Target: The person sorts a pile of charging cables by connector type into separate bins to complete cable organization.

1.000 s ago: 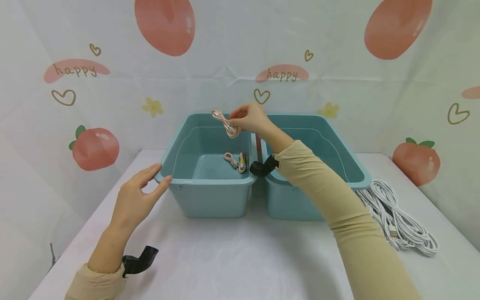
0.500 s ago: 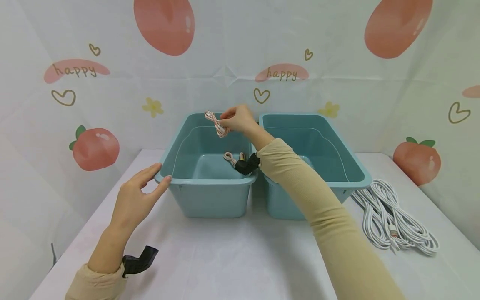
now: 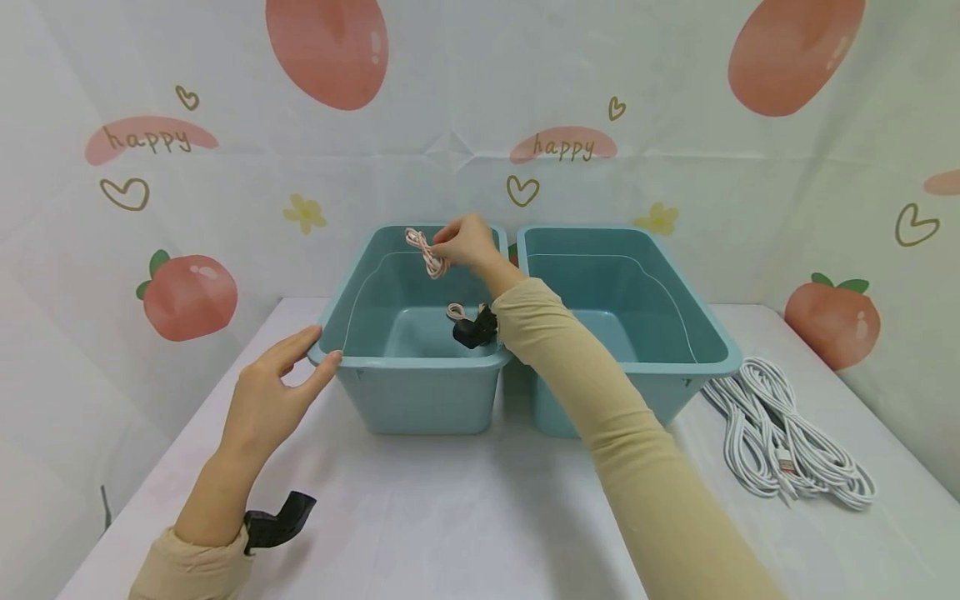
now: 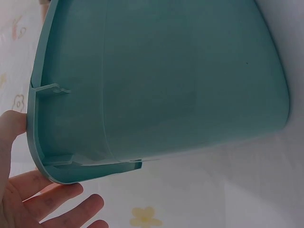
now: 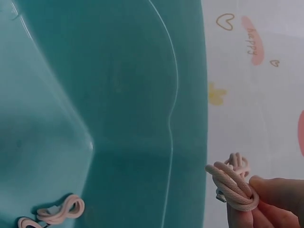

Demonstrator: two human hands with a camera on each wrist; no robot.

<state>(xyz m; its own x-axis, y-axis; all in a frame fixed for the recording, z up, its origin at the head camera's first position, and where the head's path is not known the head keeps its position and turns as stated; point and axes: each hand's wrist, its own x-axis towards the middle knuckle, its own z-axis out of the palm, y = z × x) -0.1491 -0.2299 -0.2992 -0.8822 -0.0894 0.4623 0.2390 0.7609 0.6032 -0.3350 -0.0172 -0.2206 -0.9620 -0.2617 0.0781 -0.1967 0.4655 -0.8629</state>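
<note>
Pink cable [image 3: 425, 252]: folded into a small bundle, narrow in its middle; it is in the air over the left bin [image 3: 420, 363], near the back side of it.
Right hand [image 3: 467, 242]: pinches this bundle between thumb and fingers.
Left hand [image 3: 273, 387]: holds the near left corner of the left bin, with the corner between thumb and fingers.
Bottom of left bin: other pinkish cables [image 5: 61, 210] lie there, partly hidden in the head view by a black wrist piece [image 3: 476, 327].
Right bin [image 3: 701, 368]: same blue-green colour, stands just beside the left one.
White cables [image 3: 787, 437]: coiled in long loops on the table [image 3: 450, 517], right of the right bin, with one plug visible.
Wall cloth [image 3: 450, 83]: white, printed with peaches, hearts and "happy".
</note>
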